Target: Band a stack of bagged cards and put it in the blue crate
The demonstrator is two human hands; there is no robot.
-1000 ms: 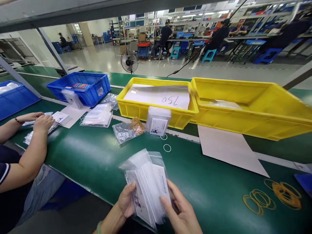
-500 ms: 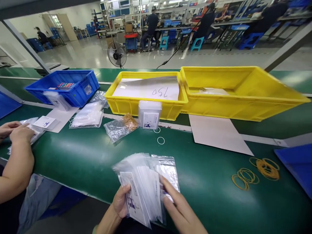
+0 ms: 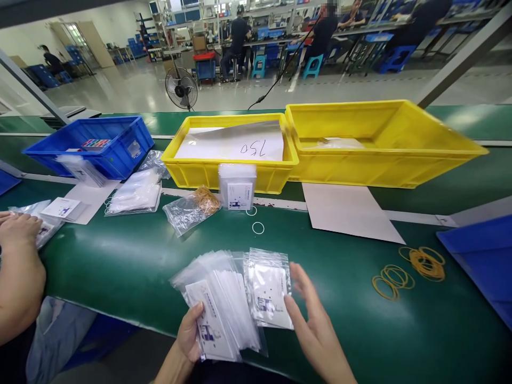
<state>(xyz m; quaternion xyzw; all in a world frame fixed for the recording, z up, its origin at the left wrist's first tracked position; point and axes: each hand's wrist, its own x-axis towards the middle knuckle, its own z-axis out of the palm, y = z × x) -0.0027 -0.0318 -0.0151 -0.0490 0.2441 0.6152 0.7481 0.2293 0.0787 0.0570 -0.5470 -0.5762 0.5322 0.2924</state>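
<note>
So the left hand (image 3: 190,330) has a fanned stack of bagged cards (image 3: 218,314) pinched, thumb on the front card, fingers mostly hidden behind. The right hand (image 3: 316,325) is kinda spread, thumb apart from the fingers, right by the edge of a single bagged card (image 3: 270,293); can't tell if it's actually touching. That one sits just right of the stack, over the green table (image 3: 132,272).

Near left there's another person's hand (image 3: 20,229) on some bagged stuff, next to a small white card stack (image 3: 63,208). Loose tan rubber bands (image 3: 426,264) are over on the right, by a blue panel (image 3: 480,261).

A bit farther, two white rings (image 3: 258,228) lie in front of an upright pack of cards (image 3: 237,188), with a clear bag (image 3: 184,213) and more tan bands (image 3: 207,200) left of it. Behind those: a yellow bin (image 3: 224,175) with a sheet marked 150, upside down, a bigger yellow bin (image 3: 380,168) to its right, and a blue bin (image 3: 120,154) left. Way back, a fan (image 3: 181,89) and seated people.
</note>
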